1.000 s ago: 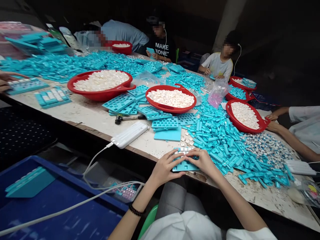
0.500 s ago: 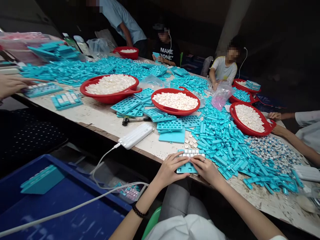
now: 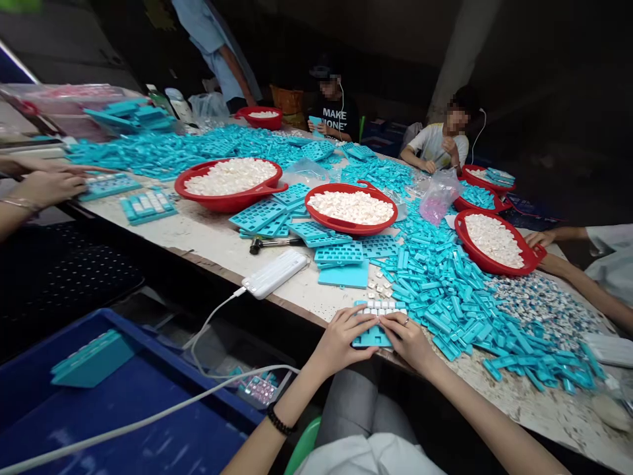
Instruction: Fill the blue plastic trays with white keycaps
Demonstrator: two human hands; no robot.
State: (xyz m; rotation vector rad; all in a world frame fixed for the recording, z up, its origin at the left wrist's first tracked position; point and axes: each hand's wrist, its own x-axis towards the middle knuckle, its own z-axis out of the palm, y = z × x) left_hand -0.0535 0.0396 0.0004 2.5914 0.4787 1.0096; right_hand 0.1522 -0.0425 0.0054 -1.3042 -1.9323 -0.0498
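Note:
At the table's near edge lies a small turquoise keyboard panel with rows of white keycaps on its far part and open square slots on its near part. My left hand grips the panel's left side, thumb along the near edge and fingertips over the keycaps. From the right, my right hand has its thumb and fingers pressed together at the middle of the panel, on the keycap row. Whether a loose keycap is between those fingertips is hidden. Both hands nearly meet there.
Red bowls of white keycaps stand beyond stacked turquoise panels. Turquoise pieces heap up on the right. A white power bank, a hammer and a blue crate are to the left. Several co-workers surround the table.
The view has shifted slightly, so things sit a little lower and further right. My hands keep their pose on the panel. One seated co-worker at the back has raised a hand.

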